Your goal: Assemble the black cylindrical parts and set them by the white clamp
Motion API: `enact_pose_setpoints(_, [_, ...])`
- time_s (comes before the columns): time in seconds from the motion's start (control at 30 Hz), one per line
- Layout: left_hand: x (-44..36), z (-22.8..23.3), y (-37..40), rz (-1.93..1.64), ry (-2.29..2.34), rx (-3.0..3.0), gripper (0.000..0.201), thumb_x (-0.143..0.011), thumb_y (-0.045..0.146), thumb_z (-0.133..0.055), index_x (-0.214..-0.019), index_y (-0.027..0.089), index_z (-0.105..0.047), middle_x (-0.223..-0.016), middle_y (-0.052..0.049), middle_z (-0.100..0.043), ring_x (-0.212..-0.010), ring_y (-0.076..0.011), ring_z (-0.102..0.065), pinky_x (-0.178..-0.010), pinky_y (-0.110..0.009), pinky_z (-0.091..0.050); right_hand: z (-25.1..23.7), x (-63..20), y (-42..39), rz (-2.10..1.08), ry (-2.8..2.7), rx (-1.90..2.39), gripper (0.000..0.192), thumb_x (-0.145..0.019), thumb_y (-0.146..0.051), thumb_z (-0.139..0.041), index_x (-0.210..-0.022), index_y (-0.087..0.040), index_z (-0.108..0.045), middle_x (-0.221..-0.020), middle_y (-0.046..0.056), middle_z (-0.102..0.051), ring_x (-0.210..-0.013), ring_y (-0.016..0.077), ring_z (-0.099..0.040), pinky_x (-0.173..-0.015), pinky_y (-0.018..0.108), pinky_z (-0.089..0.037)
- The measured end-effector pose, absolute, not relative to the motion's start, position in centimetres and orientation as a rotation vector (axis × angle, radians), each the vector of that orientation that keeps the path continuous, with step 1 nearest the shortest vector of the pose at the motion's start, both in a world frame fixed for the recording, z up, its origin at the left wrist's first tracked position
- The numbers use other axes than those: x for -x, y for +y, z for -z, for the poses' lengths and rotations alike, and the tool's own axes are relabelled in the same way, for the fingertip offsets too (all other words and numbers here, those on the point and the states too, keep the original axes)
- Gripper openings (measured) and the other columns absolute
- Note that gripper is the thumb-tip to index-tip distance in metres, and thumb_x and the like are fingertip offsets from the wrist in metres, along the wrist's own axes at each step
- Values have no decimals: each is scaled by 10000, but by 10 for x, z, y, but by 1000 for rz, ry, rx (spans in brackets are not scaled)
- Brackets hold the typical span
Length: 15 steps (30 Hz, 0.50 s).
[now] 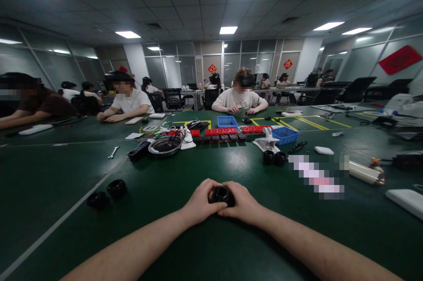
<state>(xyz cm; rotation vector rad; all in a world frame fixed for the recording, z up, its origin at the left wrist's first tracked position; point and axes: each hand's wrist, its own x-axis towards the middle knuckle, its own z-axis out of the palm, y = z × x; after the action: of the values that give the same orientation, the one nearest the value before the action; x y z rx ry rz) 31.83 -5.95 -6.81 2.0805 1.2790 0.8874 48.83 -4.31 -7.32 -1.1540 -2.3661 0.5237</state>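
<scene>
Left hand (200, 204) and right hand (243, 204) meet over the green table (211, 245), both curled closed around one small black ring-shaped part (221, 194) held between them. Fingers wrap its sides; its open top shows. Two similar black parts (107, 194) lie well left of the hands.

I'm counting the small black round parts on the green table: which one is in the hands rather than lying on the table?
The black round part gripped between the left hand and right hand. The left pair and far pair lie untouched on the table.
</scene>
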Motion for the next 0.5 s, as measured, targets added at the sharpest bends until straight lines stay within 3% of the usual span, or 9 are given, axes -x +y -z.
enact_pose_setpoints(0.17, [-313,68,-57,-824,1136,-2082,347,-630,301,-658,-924,183,-517,-785,15,-430,-626,-107,-407,-532,-197,-335,64,-500,-37,-742,-2483,955,594,-561,-344,-688,-1100,-208,-479,-1004,39,-550,-899,212,-478,-777,321,-342])
enact_pose_setpoints(0.5, [-312,68,-55,-775,1068,-2039,364,-634,255,-660,-963,201,-514,-853,5,-439,-665,-111,-438,-554,-200,-361,60,-506,-27,-873,-2573,848,257,-662,-272,-626,-884,-159,-564,-848,15,-550,-811,172,-482,-710,266,-363])
